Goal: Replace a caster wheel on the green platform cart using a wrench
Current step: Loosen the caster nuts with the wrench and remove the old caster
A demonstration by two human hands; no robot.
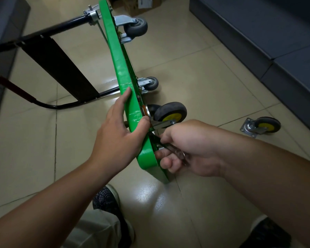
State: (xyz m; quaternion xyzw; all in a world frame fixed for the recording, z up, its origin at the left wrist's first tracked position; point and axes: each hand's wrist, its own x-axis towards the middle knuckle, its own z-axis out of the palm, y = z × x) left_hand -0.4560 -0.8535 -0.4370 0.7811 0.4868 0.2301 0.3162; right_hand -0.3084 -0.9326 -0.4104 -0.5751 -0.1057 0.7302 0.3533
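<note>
The tiled floor (195,59) carries everything. A loose caster (263,127) with a yellow hub lies on its side toward the floor's right edge, just beside a dark low cabinet (258,29), well apart from the work. A cardboard box (138,6) sits at the far edge, and two dark shoes (107,199) stand at the near edge.

The green platform cart (120,65) stands on its long side edge in the middle of the floor. Its long axis runs from the near edge away to the far edge, with the underside facing right. Its black handle (48,34) lies out to the left. Two grey casters (135,26) stick out at the far end, and a yellow-hubbed caster (170,113) at the near end.

The left grip (118,133) clasps the cart's upper edge, thumb hooked over to the wheel side and index finger stretched along it. The right grip (191,147) is curled round a wrench (177,153) at that near caster's mounting plate. The fingers hide the wrench's head.
</note>
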